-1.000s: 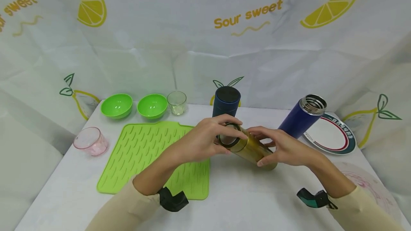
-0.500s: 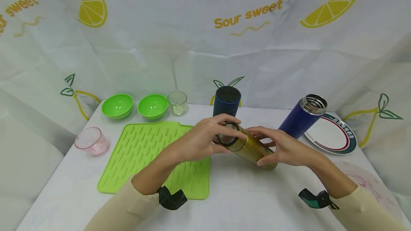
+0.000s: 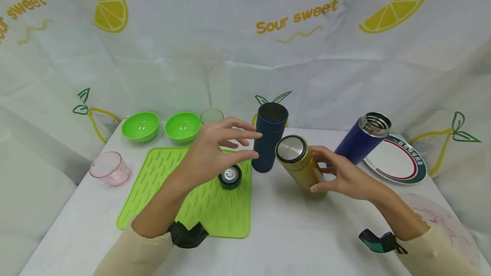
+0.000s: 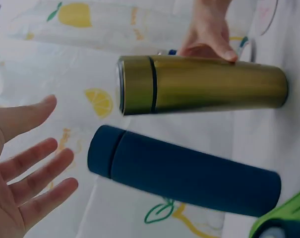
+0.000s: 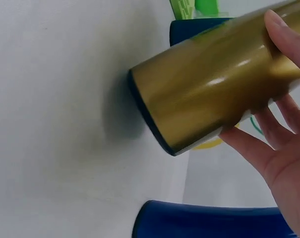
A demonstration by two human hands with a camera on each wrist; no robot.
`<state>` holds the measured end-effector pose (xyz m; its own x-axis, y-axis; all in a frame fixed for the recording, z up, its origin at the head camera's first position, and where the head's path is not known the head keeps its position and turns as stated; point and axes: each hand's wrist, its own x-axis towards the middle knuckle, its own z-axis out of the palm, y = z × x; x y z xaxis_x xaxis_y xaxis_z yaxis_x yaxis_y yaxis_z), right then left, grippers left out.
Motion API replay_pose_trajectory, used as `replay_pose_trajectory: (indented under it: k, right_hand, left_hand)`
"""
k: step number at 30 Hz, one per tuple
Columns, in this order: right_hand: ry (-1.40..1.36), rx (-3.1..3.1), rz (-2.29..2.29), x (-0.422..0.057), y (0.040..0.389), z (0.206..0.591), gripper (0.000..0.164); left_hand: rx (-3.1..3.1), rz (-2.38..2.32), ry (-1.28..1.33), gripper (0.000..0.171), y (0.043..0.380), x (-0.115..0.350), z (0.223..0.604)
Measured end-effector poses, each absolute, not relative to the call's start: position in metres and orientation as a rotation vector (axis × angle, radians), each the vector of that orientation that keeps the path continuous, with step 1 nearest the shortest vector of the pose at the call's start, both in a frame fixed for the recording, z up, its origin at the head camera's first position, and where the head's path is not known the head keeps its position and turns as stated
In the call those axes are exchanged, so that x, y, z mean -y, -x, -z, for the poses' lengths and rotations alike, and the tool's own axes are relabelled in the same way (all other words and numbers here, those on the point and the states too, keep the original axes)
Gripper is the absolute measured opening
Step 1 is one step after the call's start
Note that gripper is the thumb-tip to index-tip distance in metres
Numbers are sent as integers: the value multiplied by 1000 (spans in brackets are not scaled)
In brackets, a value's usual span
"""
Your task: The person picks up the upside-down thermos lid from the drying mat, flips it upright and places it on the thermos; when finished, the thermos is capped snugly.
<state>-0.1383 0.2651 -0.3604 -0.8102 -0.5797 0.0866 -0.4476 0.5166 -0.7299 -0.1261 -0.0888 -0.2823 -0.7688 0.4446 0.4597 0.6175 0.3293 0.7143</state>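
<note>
My right hand [image 3: 345,176] holds a gold thermos flask [image 3: 301,169] round its body, thumb on the near side. The flask leans a little, with its silver-topped lid on; whether its base touches the table I cannot tell. My left hand [image 3: 207,152] is in the air over the green mat, fingers spread and holding nothing. Just right of its fingertips stands a dark blue thermos [image 3: 270,139] with its lid on. Below the left hand a black round stopper [image 3: 230,176] with a silver centre lies on the mat. In the left wrist view the gold lid [image 4: 137,85] sits flush on the body.
An open blue flask [image 3: 354,142] with a steel neck stands at the right, before a white plate [image 3: 395,161] with a green rim. Two green bowls [image 3: 140,127] and a clear glass [image 3: 212,116] line the back left. A pink glass [image 3: 111,169] stands left of the green mat [image 3: 215,220].
My left hand has let go of the gold flask's lid and moved left, uncovering the stopper and the dark blue thermos. The flask, still in my right hand, has tipped more upright.
</note>
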Motion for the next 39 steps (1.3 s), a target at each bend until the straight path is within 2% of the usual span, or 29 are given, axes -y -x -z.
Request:
replay_pose_trajectory:
  k: [6,13,24,30,39]
  right_hand:
    - [754,-2619,1331,-265,143,370,89]
    - [697,-2581,1546,-262,158,381,96]
    - [650,-2404,1879,-257,177,398,104]
    - [697,-2327,1963,-256,183,402,105]
    - [711,-2314,1968,-257,188,405,108]
  left_hand:
    - [2399,1433,798,46,129,109,294]
    - [2585,1464,683,70,136,120,337]
    - [2927,1635,467,89,144,125,400]
    - [2936,1734,412,89,150,127,418]
    - [2950,1758,447,81,152,126,421]
